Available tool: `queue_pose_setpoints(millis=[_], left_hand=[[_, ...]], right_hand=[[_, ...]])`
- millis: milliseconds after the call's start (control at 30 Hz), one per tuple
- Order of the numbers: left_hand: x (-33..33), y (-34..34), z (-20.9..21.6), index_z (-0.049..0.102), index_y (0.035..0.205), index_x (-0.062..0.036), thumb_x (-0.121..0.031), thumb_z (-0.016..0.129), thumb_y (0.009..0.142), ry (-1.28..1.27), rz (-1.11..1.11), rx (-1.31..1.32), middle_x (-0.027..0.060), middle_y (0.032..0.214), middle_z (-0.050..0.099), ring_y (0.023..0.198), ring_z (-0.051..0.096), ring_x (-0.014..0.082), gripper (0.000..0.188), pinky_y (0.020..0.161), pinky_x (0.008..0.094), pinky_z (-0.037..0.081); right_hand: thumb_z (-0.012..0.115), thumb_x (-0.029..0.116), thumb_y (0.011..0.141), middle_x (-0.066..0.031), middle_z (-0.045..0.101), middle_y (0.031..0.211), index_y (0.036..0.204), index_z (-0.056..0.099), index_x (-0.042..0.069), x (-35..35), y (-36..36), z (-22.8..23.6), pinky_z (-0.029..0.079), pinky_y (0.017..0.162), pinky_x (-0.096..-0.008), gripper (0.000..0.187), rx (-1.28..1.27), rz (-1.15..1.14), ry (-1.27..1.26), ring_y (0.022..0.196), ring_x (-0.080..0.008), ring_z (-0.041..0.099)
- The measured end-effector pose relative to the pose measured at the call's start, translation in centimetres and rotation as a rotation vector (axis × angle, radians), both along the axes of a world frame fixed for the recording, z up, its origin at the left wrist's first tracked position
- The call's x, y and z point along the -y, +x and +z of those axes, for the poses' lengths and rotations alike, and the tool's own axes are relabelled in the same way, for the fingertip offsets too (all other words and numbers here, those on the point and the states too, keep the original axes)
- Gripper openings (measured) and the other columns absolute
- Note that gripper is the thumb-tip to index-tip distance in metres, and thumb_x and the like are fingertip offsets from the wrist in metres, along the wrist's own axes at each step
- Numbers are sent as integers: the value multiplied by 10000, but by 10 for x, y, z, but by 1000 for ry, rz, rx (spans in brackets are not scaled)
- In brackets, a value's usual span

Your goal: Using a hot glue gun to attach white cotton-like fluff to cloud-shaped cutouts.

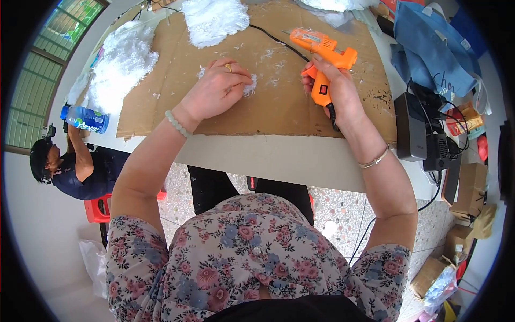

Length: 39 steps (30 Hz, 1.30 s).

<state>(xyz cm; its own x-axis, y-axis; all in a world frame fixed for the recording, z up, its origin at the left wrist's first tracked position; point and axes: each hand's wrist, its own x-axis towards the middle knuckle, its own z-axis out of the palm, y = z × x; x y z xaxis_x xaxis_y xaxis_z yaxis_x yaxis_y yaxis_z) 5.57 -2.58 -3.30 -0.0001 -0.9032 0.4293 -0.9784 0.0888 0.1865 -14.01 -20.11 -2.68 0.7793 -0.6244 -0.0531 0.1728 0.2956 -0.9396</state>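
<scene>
On cardboard [257,107]: small white fluffy feather tuft [250,86], left hand [217,88] pressing.

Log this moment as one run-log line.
left hand: presses white feather tuft on cardboard sheet | right hand: grips orange glue gun, nozzle off tuft

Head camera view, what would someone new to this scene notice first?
The bright orange plastic glue gun stands out first, gripped in the right hand above the brown cardboard sheet. Beside it, the left hand presses a small tuft of white feathers onto the cardboard. Larger fluffy white feather piles lie at the sheet's upper left.
</scene>
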Motion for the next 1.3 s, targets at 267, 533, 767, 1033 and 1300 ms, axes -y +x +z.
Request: queue_pose_setpoints(millis=[267, 533, 767, 1033, 1300], left_hand=[[-11, -9, 0, 711, 907, -100, -69, 528, 743, -61, 74, 98, 54, 1047, 626, 1109, 478, 347, 248, 980, 446, 345], [-11, -9, -3, 713, 936, -111, -84, 522, 750, -71, 100, 87, 57, 1089, 614, 1144, 459, 340, 267, 978, 457, 339], [-29, -8, 21, 667, 919, -65, -89, 634, 718, -263, 105, -334, 104, 1044, 619, 1038, 522, 322, 206, 929, 431, 401], [-50, -44, 7, 618, 867, -64, -225, 757, 670, -96, 11, 172, 47, 1012, 635, 1067, 513, 277, 289, 984, 494, 355], [-47, -30, 7, 623, 974, -66, -310, 738, 727, -33, 131, 101, 49, 977, 651, 1121, 493, 297, 365, 998, 515, 323]], right_hand=[[539, 230, 932, -69, 578, 917, 1099, 525, 17, -35, 28, 7, 580, 732, -355, 271, 55, 106, 28, 816, -145, 584], [528, 221, 937, -57, 559, 908, 1091, 520, 25, -44, 55, 2, 585, 737, -351, 249, 62, 152, 41, 816, -142, 583], [516, 182, 925, -65, 557, 911, 1120, 519, -1, -40, 59, -5, 582, 758, -364, 267, 73, 165, 41, 820, -154, 586], [512, 164, 918, -87, 572, 931, 1094, 531, -13, -40, 58, -3, 574, 781, -374, 250, 11, 167, 61, 830, -158, 584], [511, 162, 917, -93, 574, 926, 1079, 522, -16, -40, 58, -5, 570, 792, -377, 241, 14, 178, 63, 823, -157, 585]])
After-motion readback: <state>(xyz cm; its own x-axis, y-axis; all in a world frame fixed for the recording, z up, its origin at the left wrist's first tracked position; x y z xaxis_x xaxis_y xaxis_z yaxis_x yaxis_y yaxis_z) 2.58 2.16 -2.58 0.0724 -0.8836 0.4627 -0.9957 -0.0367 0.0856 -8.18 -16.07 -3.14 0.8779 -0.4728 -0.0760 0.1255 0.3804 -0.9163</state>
